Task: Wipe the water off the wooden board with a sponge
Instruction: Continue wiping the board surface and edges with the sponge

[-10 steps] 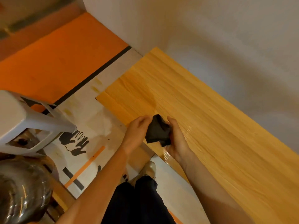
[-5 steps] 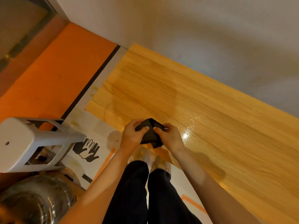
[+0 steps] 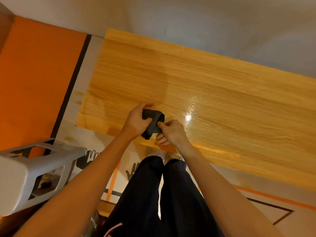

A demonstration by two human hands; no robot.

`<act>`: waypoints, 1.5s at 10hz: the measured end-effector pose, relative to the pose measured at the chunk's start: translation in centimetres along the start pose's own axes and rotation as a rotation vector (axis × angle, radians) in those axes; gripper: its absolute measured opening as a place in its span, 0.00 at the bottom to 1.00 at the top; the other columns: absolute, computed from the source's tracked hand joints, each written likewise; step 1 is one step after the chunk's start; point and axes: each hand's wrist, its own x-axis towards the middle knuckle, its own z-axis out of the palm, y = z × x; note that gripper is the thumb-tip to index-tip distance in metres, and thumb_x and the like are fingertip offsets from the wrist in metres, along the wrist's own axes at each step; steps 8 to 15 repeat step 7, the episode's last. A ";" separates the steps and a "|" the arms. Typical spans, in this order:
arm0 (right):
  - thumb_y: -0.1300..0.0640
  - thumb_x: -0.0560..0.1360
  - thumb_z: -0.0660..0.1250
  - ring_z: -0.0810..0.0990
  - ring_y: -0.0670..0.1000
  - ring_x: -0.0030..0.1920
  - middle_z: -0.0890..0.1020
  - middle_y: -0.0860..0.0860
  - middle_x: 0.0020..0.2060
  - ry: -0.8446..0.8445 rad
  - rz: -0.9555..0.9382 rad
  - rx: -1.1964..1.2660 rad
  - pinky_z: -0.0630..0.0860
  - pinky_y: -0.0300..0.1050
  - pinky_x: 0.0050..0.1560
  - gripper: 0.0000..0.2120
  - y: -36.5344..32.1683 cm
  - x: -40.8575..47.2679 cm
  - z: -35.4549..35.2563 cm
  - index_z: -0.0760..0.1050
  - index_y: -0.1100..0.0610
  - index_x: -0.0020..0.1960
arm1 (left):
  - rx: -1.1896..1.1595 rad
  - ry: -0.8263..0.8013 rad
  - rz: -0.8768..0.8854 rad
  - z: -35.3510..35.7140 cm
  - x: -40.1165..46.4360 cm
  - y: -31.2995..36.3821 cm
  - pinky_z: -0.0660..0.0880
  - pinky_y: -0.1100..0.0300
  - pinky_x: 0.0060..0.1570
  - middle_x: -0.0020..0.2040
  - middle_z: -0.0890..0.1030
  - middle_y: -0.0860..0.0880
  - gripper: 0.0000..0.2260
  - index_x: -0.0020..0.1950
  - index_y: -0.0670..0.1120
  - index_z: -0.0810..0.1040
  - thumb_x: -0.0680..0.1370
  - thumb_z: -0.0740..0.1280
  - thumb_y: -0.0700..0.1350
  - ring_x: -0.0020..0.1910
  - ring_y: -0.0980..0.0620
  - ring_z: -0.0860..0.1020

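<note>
A long wooden board (image 3: 213,93) runs along the wall, its surface glossy with a bright wet sheen to the right of my hands. A dark grey sponge (image 3: 153,122) is folded and squeezed above the board's near edge. My left hand (image 3: 136,121) grips its upper left part with thumb and fingers wrapped round it. My right hand (image 3: 171,134) pinches its lower right side. Both hands hide much of the sponge.
A grey plastic stool (image 3: 32,171) stands at the lower left, close to my left forearm. The floor has an orange area (image 3: 34,82) at the left and printed hand marks. A pale wall (image 3: 205,23) backs the board. My dark-trousered legs (image 3: 159,194) are below my hands.
The view has swung so the board lies more level across the frame. My hands stay on the sponge, which now looks more folded and twisted between them.
</note>
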 end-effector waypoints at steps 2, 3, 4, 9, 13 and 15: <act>0.49 0.75 0.70 0.74 0.50 0.41 0.76 0.49 0.42 0.394 -0.264 -0.548 0.69 0.44 0.39 0.12 0.4 -0.4 -0.7 0.75 0.56 0.50 | 0.266 0.103 0.141 0.1 0.1 -0.9 0.74 0.51 0.66 0.68 0.71 0.47 0.24 0.71 0.49 0.75 0.76 0.71 0.37 0.68 0.47 0.72; 0.57 0.74 0.70 0.76 0.52 0.46 0.76 0.50 0.49 0.454 -0.517 -0.524 0.68 0.43 0.39 0.09 1.2 -0.4 -0.4 0.75 0.56 0.52 | 0.361 0.150 0.247 0.1 -0.8 -0.9 0.74 0.55 0.58 0.65 0.71 0.48 0.20 0.67 0.49 0.77 0.76 0.71 0.39 0.65 0.48 0.70; 0.64 0.73 0.68 0.75 0.53 0.53 0.79 0.52 0.50 0.409 -0.694 -0.539 0.72 0.44 0.43 0.08 2.0 -0.2 0.3 0.79 0.58 0.52 | 0.414 0.155 0.315 0.6 -2.0 -1.0 0.75 0.54 0.53 0.63 0.71 0.46 0.17 0.65 0.48 0.78 0.76 0.71 0.40 0.62 0.48 0.70; 0.62 0.78 0.63 0.72 0.52 0.63 0.80 0.53 0.58 0.265 -0.632 -0.475 0.69 0.42 0.61 0.13 2.4 -2.0 -1.4 0.79 0.58 0.61 | 0.452 0.011 0.148 0.7 -2.3 -0.3 0.73 0.51 0.63 0.68 0.69 0.45 0.19 0.72 0.45 0.73 0.81 0.67 0.44 0.69 0.45 0.68; 0.62 0.78 0.63 0.72 0.52 0.63 0.80 0.53 0.58 0.265 -0.632 -0.475 0.69 0.42 0.61 0.13 2.4 -2.0 -1.4 0.79 0.58 0.61 | 0.452 0.011 0.148 0.7 -2.3 -0.3 0.73 0.51 0.63 0.68 0.69 0.45 0.19 0.72 0.45 0.73 0.81 0.67 0.44 0.69 0.45 0.68; 0.62 0.78 0.63 0.72 0.52 0.63 0.80 0.53 0.58 0.265 -0.632 -0.475 0.69 0.42 0.61 0.13 2.4 -2.0 -1.4 0.79 0.58 0.61 | 0.452 0.011 0.148 0.7 -2.3 -0.3 0.73 0.51 0.63 0.68 0.69 0.45 0.19 0.72 0.45 0.73 0.81 0.67 0.44 0.69 0.45 0.68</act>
